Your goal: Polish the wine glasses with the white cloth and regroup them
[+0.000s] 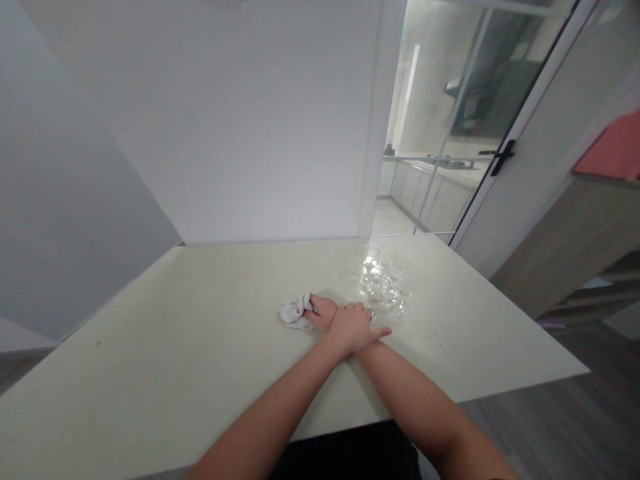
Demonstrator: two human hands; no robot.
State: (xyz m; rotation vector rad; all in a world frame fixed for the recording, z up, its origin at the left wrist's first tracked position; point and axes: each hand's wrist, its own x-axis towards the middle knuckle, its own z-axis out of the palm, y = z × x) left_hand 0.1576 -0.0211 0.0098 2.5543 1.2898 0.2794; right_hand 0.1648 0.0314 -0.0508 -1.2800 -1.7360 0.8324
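Observation:
My right hand [323,313] is closed on a crumpled whitish cloth [296,313], which lies bunched on the pale tabletop [190,333]. Crossing over it from the left, my left hand [353,327] lies on my right wrist. Its fingers curl over the far side of the wrist, and its thumb sticks out to the right. Just beyond and to the right of my hands stands a cluster of clear, shiny glass-like pieces [384,280]. Their exact shapes blur together. Neither hand touches the cluster.
A white wall [275,133] meets the table's far edge. At the back right is a glass-paned door with a black handle [503,158], and a kitchen counter shows through it. A wooden shelf unit [565,233] with a red object [613,150] on top stands at the right.

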